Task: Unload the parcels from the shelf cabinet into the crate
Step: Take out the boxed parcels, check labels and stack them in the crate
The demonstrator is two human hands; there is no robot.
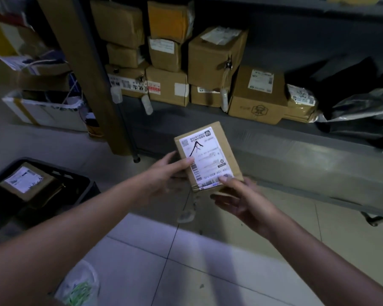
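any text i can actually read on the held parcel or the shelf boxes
Held parcel label: print, barcode and a black marker scrawl, all too blurred to read.
Shelf boxes: labels and handwriting too small or blurred.
Crated parcel: label blurred.
Nothing can be quoted.

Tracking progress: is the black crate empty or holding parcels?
Not empty: a labelled parcel lies inside the crate. The held parcel is outside it.
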